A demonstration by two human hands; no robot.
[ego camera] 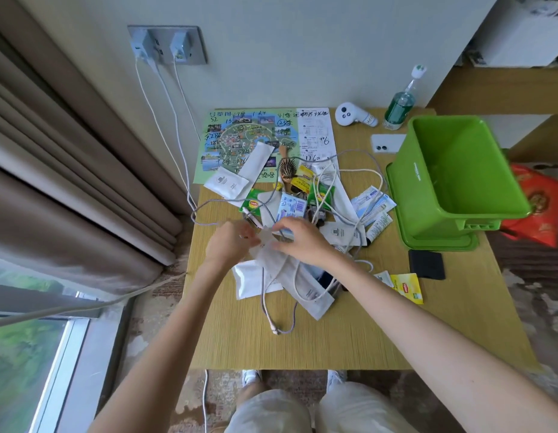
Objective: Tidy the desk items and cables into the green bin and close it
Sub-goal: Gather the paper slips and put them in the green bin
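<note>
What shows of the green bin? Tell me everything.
The green bin is a bright green, rectangular tub that looks like glossy plastic, with a thick rim, slotted openings at its near end and small pale lettering on its left wall. It stands open, apparently empty, on what looks like its flat green lid, at the far right of the table. A white phone lies beside its far left corner.
</note>
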